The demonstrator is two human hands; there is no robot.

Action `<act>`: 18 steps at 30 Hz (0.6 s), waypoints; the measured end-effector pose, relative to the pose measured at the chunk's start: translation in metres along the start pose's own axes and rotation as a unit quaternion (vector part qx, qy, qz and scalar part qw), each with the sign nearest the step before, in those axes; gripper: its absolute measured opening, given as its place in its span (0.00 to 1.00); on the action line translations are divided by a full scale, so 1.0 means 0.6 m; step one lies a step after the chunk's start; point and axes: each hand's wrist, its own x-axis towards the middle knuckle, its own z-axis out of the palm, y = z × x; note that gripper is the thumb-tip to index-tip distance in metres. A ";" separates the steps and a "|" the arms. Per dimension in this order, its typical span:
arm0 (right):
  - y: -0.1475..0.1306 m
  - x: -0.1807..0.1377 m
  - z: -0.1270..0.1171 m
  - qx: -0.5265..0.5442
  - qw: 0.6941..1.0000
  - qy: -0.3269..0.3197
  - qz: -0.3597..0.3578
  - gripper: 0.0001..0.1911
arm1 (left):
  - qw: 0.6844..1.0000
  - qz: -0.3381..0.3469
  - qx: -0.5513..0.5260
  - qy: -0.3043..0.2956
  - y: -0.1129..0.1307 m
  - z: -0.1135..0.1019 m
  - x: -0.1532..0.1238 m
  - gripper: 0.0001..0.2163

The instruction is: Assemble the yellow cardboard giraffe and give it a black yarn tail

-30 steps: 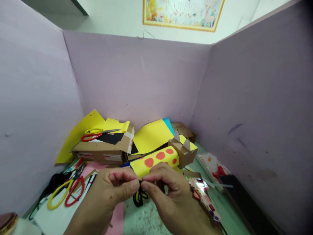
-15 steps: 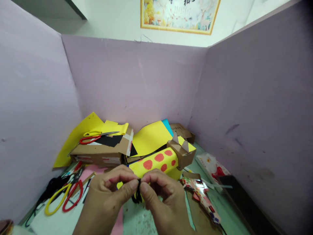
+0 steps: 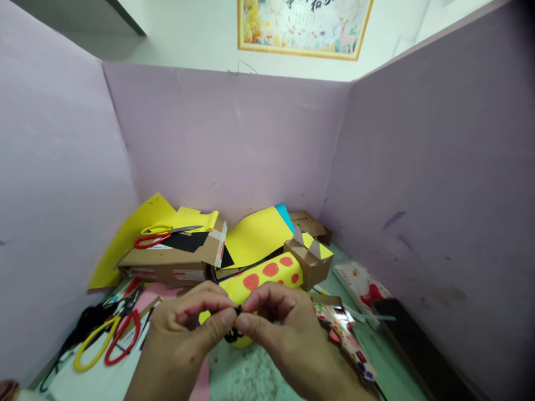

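My left hand and my right hand meet at the fingertips low in the middle, both pinched on a small black cord loop that hangs just below them. Right behind my fingers lies a yellow paper-covered tube with red spots, joined to a small cardboard box head with two cardboard ears.
A flat cardboard box at the left carries red-and-yellow scissors and black paper. More scissors lie at the front left. Yellow paper sheets lean at the back. Patterned wrapping and a dark object lie right. Purple partition walls enclose the desk.
My hands have drawn slightly closer together and the black cord is bunched tighter between the fingertips. The view has tipped down a little.
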 end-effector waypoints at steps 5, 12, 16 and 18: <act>-0.003 0.009 0.006 0.094 0.992 0.019 0.087 0.16 | 0.998 -0.019 -0.056 -0.032 0.000 -0.003 0.001 0.07; -0.001 0.000 0.008 0.027 0.997 0.060 0.036 0.08 | 0.997 -0.008 -0.080 -0.008 0.000 -0.002 0.001 0.06; -0.008 0.000 0.009 0.017 0.996 0.073 0.041 0.09 | 0.997 0.014 -0.078 0.011 -0.009 -0.002 -0.002 0.05; -0.009 0.004 0.008 0.045 0.995 0.056 0.075 0.12 | 0.996 0.018 -0.090 0.014 -0.013 -0.003 -0.002 0.04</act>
